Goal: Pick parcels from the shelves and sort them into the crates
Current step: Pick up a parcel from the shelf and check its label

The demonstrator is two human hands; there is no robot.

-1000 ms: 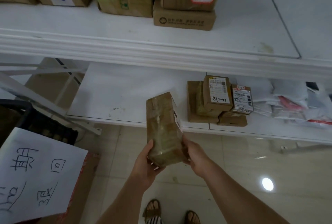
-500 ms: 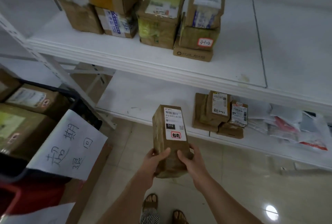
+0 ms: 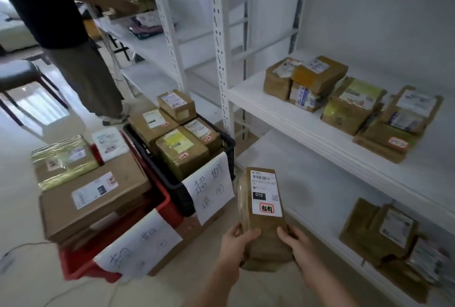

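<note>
Parcel point(image 3: 264, 218) in brown tape (white label up), both hands

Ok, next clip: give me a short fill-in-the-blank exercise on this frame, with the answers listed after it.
1. The taped parcel is held at its lower end by ____ hands, the left hand and the right hand.
2. The black box on the parcel's white label reads ____.
3. The black crate stands beside a ____ crate.
4. A handwritten ____ sign hangs on the black crate's front.

Answers: both; 010; red; paper
</note>
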